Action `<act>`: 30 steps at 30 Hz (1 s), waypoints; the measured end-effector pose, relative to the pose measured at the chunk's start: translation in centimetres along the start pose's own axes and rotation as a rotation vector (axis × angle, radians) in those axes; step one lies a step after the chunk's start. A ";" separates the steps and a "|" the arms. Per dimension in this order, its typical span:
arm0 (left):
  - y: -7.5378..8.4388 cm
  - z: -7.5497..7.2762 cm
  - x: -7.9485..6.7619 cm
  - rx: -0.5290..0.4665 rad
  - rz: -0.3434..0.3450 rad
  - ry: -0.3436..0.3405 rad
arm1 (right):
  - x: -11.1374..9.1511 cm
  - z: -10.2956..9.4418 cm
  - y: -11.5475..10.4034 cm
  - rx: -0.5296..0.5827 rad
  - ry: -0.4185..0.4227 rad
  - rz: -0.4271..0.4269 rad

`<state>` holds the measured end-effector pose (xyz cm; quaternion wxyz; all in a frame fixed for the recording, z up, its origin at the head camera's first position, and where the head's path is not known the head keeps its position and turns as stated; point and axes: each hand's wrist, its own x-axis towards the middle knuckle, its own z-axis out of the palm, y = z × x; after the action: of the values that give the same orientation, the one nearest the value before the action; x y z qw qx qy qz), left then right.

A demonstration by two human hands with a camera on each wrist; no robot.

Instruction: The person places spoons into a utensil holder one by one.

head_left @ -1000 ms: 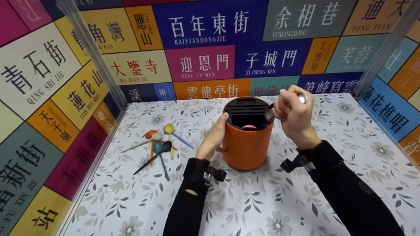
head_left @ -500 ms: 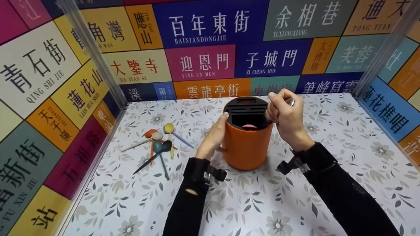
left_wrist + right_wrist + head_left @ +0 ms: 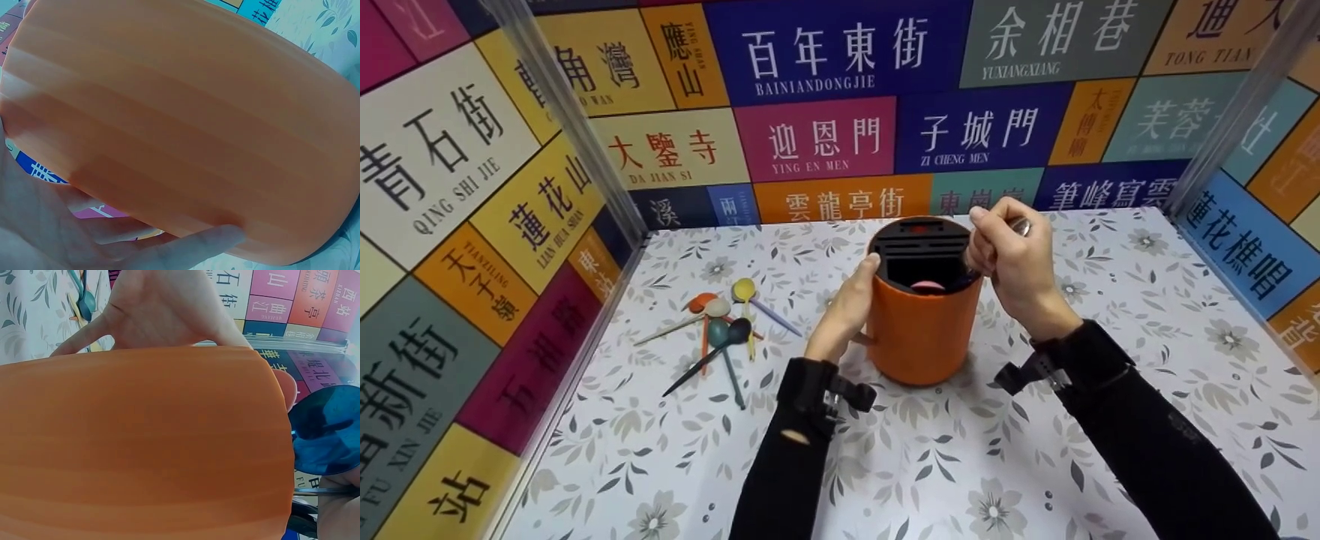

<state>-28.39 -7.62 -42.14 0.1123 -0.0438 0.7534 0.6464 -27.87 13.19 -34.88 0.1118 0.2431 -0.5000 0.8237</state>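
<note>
An orange knife and utensil holder [image 3: 922, 341] with a black slotted insert stands upright on the table. My left hand [image 3: 847, 307] grips its left side, thumb up at the rim and fingers along the wall in the left wrist view. Over the right rim, my curled right hand [image 3: 1016, 259] holds a shiny metal utensil [image 3: 1021, 226], mostly hidden by the fingers. Beside that hand in the right wrist view shows a rounded, mirror-like metal piece [image 3: 326, 430], like a spoon's bowl. Inside the holder's open compartment sits something pink [image 3: 928, 285].
Several coloured spoons lie in a crossed pile left of the holder, among them a yellow spoon [image 3: 744, 289] and a black spoon [image 3: 739, 331]. Panels with large lettering [image 3: 832, 64] rise at the back and both sides of the flower-patterned table [image 3: 930, 480].
My right hand has moved a little left, closer over the holder's rim, and turned, covering more of the metal utensil. The left hand keeps its grip on the holder.
</note>
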 end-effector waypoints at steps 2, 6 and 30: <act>0.0 -0.1 0.0 -0.004 -0.003 0.004 | 0.1 0.1 -0.1 0.007 0.002 0.007; 0.0 -0.1 0.0 -0.007 0.002 0.004 | 0.3 0.3 -0.1 -0.014 0.017 0.003; -0.1 0.0 -0.1 0.004 0.004 0.008 | 0.9 -0.4 -0.7 -0.056 0.149 -0.106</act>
<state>-28.30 -7.60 -42.21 0.1082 -0.0448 0.7553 0.6449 -28.43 13.87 -34.06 0.1991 0.2040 -0.4993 0.8182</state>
